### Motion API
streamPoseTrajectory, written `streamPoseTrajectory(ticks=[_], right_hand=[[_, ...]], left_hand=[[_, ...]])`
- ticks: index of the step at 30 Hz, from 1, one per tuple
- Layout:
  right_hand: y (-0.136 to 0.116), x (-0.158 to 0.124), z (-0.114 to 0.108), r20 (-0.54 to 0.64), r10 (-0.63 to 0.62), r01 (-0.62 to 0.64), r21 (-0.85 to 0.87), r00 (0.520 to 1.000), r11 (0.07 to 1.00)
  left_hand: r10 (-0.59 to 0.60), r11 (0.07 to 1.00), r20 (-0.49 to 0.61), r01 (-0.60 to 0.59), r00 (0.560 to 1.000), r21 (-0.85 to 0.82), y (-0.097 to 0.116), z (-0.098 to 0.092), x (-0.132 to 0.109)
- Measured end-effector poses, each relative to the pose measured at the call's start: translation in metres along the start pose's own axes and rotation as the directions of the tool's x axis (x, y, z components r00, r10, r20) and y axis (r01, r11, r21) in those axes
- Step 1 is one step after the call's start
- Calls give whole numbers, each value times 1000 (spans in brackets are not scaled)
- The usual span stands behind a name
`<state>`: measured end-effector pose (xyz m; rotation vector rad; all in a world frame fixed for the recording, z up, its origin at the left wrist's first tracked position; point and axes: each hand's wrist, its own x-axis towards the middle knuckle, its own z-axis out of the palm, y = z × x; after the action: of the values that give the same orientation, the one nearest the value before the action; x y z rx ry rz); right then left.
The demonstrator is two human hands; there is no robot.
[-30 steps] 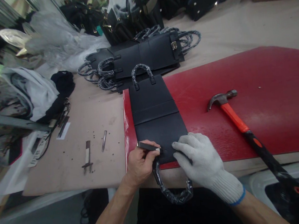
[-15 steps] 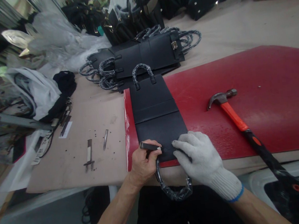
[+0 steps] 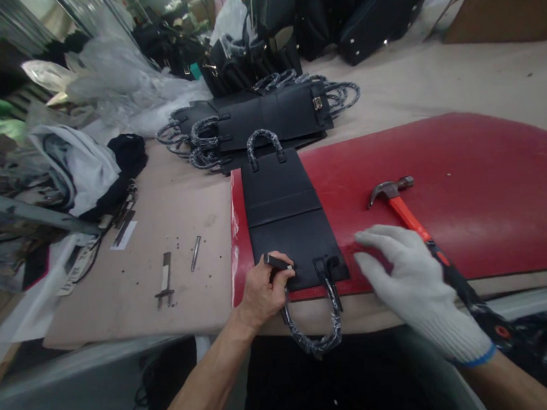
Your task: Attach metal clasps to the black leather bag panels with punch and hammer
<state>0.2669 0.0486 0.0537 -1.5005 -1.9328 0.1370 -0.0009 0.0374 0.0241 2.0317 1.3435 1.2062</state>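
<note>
A flat black leather bag panel (image 3: 287, 220) with a wrapped handle at each end lies on the red mat (image 3: 469, 180). My bare left hand (image 3: 262, 291) is closed on a small dark metal punch (image 3: 278, 262) held against the panel's near left corner. My gloved right hand (image 3: 414, 282) hovers open over the mat, fingers spread, just right of the panel and beside the orange-handled hammer (image 3: 410, 217). The near handle (image 3: 314, 330) hangs over the table edge.
A stack of similar black panels (image 3: 265, 115) lies behind the mat. Small metal tools (image 3: 165, 281) rest on the cardboard to the left. Plastic bags and cloth pile up at the far left. Finished black bags stand at the back.
My right hand has lifted off the panel's near edge and moved right toward the hammer. The left hand keeps the punch in place. The camera has tilted slightly.
</note>
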Motion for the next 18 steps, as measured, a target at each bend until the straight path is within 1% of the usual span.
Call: streamPoseTrajectory(ticks=[2,5,7,9,12,14,16,18], right_hand=[[17,2,-14,24,94,-86,-232,995,969],[36,2,-30,124,240,-143,-521,963,842],[41,3,-36,149,315,-159,-621,937,768],[44,4,-39,175,380,-177,-661,908,729],[51,6,-41,237,437,-181,-669,867,721],[57,9,-45,262,476,-227,-627,840,746],[59,13,-54,279,546,-364,-504,790,783],[49,19,-68,319,618,-556,-270,719,786]], left_hand=[[-14,1000,8,14,1000,0,1,0,1],[18,1000,17,-19,1000,11,1,1,2],[42,999,28,-43,999,10,2,1,3],[41,999,37,-41,998,6,1,3,3],[24,1000,43,-24,999,-8,-1,5,1],[20,999,45,-19,999,-32,-2,6,1],[16,998,47,-13,999,-62,-2,8,1],[9,996,50,-5,999,-88,-2,8,2]])
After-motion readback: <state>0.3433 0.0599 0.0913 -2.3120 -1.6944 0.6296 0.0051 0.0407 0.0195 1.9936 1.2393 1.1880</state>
